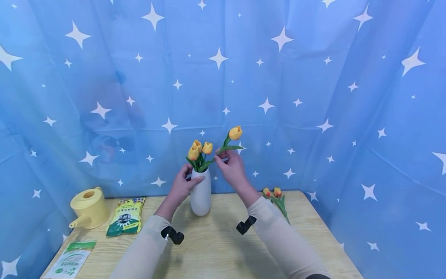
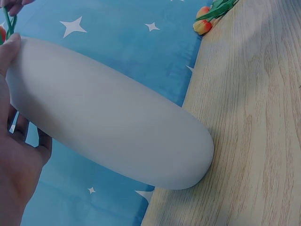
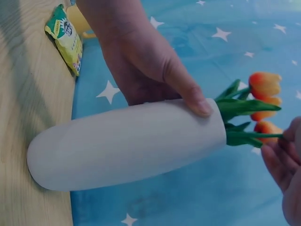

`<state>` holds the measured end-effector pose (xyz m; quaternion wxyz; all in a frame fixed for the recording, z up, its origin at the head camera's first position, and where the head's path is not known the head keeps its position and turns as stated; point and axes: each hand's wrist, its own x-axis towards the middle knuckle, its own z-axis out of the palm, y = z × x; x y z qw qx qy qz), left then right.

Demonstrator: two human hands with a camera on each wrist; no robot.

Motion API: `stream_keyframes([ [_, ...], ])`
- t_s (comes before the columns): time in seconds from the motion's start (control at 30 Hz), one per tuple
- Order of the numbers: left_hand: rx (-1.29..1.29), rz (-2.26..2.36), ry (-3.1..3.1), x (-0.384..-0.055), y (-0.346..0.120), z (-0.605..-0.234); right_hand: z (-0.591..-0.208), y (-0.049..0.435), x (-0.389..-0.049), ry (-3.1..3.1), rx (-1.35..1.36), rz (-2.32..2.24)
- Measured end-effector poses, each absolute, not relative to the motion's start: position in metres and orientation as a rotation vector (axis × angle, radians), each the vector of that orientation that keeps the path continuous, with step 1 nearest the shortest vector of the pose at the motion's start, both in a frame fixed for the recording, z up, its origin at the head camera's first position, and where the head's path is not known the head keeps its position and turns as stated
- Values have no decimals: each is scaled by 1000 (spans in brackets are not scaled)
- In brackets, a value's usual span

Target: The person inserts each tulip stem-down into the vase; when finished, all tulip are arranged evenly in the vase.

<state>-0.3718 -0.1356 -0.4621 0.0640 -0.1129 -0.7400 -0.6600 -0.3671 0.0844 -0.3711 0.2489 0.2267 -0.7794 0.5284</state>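
Note:
A tall white vase (image 1: pixel 201 197) stands on the table, holding several yellow-orange tulips (image 1: pixel 193 152) with green leaves. My left hand (image 1: pixel 182 185) grips it near the rim, thumb on the near side. To the right of the mouth, my right hand (image 1: pixel 232 167) pinches the green stem of another tulip (image 1: pixel 235 133), whose bloom tilts up and right. In the right wrist view that stem (image 3: pixel 261 135) runs from the vase mouth toward the right fingers; whether its lower end is inside cannot be told.
More tulips (image 1: pixel 277 192) lie at the table's back right, partly behind the right forearm. On the left are a yellow watering can (image 1: pixel 89 208), a yellow-green bag (image 1: pixel 126 217) and a white-green packet (image 1: pixel 71 260). A blue star-patterned curtain (image 1: pixel 216 89) hangs behind the table (image 1: pixel 205 248).

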Motion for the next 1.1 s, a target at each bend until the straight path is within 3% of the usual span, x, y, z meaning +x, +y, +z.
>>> stream_keyframes([
  [0.43, -351, -1996, -2229, -375, -136, -465, -372, 76, -371, -2329, 655, 1270],
  [1.1, -372, -2000, -2217, -378, -136, -467, -376, 76, -377, -2356, 695, 1394],
])
